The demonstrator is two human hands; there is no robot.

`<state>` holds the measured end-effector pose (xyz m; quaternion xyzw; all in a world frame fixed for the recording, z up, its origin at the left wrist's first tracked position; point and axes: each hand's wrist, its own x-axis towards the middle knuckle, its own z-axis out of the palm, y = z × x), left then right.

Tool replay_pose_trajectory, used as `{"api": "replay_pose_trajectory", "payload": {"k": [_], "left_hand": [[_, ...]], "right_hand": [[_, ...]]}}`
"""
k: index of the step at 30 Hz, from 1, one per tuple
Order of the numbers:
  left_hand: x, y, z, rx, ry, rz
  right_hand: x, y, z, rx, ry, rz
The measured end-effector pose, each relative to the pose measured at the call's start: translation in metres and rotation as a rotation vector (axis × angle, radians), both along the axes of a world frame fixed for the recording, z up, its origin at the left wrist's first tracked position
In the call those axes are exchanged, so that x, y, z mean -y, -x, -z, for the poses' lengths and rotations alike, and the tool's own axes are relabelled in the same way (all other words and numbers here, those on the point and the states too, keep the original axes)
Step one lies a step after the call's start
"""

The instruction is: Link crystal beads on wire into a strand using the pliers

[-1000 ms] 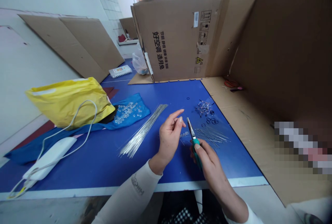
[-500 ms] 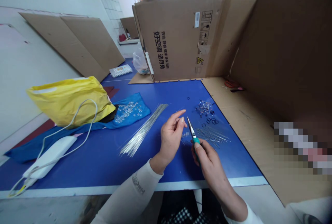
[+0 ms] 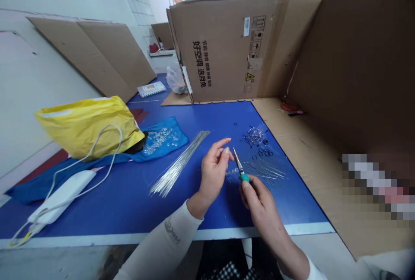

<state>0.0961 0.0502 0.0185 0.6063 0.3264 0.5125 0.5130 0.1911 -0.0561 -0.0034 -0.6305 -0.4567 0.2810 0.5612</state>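
Needle-nose pliers (image 3: 238, 161) with green handles are gripped in my right hand (image 3: 259, 200), jaws pointing up and away from me. Their tip is beside the fingertips of my left hand (image 3: 212, 173), where thumb and index finger are pinched together; whatever is between them is too small to make out. Below the pliers' jaws, a few clear beads (image 3: 232, 171) lie on the blue table. Short thin wires (image 3: 267, 171) are spread to the right of the pliers. Left of my left hand rests a bundle of long silvery wires (image 3: 181, 163).
Black rings (image 3: 266, 152) and a tangled heap of clear and dark pieces (image 3: 255, 135) lie near the table's right edge. Clear beads (image 3: 158, 138) sit on blue cloth beside a yellow bag (image 3: 90, 126). A white power strip (image 3: 65, 195) with its cable is at left. Cardboard (image 3: 223, 55) stands behind.
The pliers' tip has shifted very slightly toward my left fingertips. Both hands keep nearly the same place and grip; the view has tilted a little.
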Motion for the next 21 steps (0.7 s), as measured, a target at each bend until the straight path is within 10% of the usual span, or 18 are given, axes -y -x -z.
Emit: {"api": "replay_pose_trajectory", "payload": {"k": [21], "left_hand": [[-0.01, 0.004, -0.005, -0.02, 0.205, 0.184]], "right_hand": [[0.003, -0.009, 0.008, 0.675, 0.02, 0.145]]}}
